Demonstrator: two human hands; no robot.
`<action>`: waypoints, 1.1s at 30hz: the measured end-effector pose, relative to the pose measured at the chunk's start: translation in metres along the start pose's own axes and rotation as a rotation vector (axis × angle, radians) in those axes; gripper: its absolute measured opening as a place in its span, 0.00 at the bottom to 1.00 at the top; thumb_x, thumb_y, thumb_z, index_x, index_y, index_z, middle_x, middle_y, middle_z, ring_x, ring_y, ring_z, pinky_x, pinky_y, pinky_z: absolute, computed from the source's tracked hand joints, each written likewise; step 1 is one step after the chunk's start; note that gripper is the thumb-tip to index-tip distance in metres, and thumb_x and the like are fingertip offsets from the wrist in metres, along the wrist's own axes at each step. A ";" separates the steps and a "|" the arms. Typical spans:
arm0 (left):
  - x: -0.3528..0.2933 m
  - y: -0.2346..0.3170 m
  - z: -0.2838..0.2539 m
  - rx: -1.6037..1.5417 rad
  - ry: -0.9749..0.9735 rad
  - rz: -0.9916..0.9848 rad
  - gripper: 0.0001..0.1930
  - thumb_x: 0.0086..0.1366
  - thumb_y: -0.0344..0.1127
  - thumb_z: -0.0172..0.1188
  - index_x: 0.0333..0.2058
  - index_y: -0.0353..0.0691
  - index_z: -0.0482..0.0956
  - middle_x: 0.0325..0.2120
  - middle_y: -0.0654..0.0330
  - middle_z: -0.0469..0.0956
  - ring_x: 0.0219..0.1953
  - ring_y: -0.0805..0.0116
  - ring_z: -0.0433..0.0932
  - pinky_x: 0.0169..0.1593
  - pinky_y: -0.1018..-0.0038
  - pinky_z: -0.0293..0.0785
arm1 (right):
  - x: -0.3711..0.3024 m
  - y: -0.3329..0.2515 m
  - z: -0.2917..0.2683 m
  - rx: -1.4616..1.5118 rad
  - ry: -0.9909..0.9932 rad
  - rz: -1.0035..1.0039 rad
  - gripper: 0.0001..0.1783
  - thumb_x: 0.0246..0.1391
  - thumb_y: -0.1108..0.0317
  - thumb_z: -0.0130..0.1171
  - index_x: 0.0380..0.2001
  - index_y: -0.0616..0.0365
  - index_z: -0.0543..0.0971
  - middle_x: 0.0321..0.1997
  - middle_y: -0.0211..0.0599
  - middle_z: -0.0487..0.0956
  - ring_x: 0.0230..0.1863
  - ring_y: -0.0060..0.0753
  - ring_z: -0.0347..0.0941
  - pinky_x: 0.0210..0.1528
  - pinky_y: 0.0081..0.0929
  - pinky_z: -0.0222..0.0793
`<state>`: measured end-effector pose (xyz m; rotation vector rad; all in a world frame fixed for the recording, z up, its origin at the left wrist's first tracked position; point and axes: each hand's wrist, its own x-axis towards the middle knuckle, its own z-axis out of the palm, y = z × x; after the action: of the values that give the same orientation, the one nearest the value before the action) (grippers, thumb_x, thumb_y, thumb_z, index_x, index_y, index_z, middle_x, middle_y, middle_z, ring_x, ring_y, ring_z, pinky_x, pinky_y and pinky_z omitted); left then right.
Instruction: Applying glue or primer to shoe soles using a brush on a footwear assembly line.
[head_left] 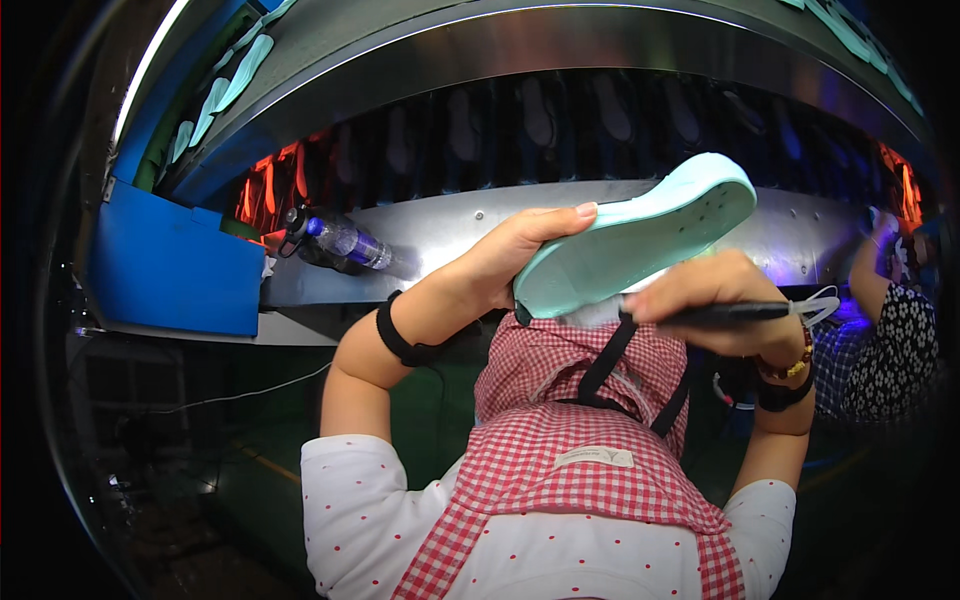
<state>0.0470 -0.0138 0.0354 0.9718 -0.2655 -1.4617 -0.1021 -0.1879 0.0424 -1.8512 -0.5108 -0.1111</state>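
A mint-green shoe sole (628,255) is held tilted above my lap, its raised rim and hollow face showing. My left hand (525,240) grips it at the left side, thumb laid over the rim and the other fingers mostly hidden behind. In my right hand (712,290) is a brush (730,314) with a black handle. Its pale bristles (596,314), blurred, are at the sole's lower edge, near the end closest to me. Whether they touch the sole I cannot tell. A white cord loop hangs from the handle's end.
Ahead runs a metal ledge (440,232) with a clear bottle (348,242) lying at its left. Behind it, dark sole shapes (537,115) stand in a row between red glows. A blue cabinet (170,260) is on the left. Another person's patterned clothing (890,350) shows at right.
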 end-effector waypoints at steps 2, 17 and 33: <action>-0.002 0.001 0.006 0.104 -0.019 -0.017 0.22 0.60 0.42 0.51 0.47 0.29 0.68 0.40 0.51 0.74 0.39 0.68 0.75 0.45 0.74 0.71 | -0.003 0.011 0.002 -0.006 0.023 -0.035 0.11 0.39 0.79 0.59 0.31 0.59 0.78 0.34 0.41 0.79 0.37 0.39 0.76 0.40 0.27 0.71; -0.002 -0.015 -0.013 0.073 0.121 -0.066 0.23 0.60 0.40 0.51 0.48 0.29 0.66 0.42 0.49 0.72 0.40 0.64 0.76 0.43 0.72 0.73 | -0.023 0.010 -0.027 -0.101 -0.021 0.140 0.13 0.38 0.74 0.63 0.33 0.62 0.78 0.32 0.40 0.79 0.34 0.32 0.76 0.36 0.23 0.70; 0.038 -0.042 -0.055 -0.473 -0.108 0.147 0.24 0.61 0.44 0.43 0.50 0.31 0.64 0.42 0.47 0.73 0.42 0.54 0.74 0.43 0.56 0.72 | -0.031 0.058 0.028 0.434 0.728 0.409 0.11 0.44 0.78 0.58 0.36 0.63 0.77 0.22 0.30 0.76 0.17 0.10 0.64 0.17 0.08 0.58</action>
<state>0.0611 -0.0196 -0.0417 0.4822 -0.0599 -1.3591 -0.1121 -0.1861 -0.0288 -1.3285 0.3309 -0.3501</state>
